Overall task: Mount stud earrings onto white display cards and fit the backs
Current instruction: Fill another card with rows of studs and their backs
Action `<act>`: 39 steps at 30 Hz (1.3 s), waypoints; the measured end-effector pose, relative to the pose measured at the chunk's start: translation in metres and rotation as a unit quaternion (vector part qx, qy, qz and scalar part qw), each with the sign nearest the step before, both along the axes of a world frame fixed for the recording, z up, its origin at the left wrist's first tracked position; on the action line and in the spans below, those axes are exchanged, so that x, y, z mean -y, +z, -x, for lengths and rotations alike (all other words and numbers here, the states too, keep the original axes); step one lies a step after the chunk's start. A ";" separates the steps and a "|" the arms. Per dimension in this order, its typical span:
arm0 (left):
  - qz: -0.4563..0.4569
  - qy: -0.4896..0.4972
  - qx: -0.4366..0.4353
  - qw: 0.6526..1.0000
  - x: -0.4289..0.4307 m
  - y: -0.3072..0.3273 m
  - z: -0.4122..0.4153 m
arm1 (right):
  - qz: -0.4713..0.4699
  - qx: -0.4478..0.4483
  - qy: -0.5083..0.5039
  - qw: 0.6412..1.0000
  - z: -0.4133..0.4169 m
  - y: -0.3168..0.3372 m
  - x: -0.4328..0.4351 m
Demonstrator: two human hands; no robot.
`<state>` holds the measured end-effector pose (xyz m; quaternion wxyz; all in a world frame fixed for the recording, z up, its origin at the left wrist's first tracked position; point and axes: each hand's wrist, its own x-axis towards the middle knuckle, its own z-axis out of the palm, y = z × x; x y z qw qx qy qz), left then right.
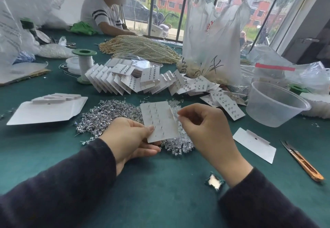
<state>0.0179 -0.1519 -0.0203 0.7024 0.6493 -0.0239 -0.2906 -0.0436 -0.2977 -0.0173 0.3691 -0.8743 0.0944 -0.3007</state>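
My left hand [130,134] holds a white display card [160,120] by its lower left edge, thumb on top. Several stud posts stick up through the card, back side facing me. My right hand [205,127] hovers at the card's right edge with thumb and forefinger pinched together; what they pinch is too small to tell. Under the card lie a pile of loose silver stud earrings [107,115] and a pile of clear earring backs [178,145] on the green table.
Finished cards [146,81] fan across the middle of the table. Blank cards [48,109] lie at left, and one blank card [255,143] at right. A clear plastic tub [273,102], snips [301,161], thread spools, pearl strands and bags surround them. A person sits opposite.
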 end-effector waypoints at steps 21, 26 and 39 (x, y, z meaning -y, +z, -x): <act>-0.015 0.015 0.059 0.998 0.006 -0.005 0.004 | 0.061 0.018 0.065 0.996 -0.004 -0.013 -0.032; -0.027 0.021 0.090 0.995 0.008 -0.008 0.005 | 0.065 0.003 0.052 0.997 -0.004 -0.014 -0.033; -0.020 0.033 0.119 0.992 0.007 -0.013 0.007 | 0.071 0.005 0.042 0.997 -0.003 -0.019 -0.038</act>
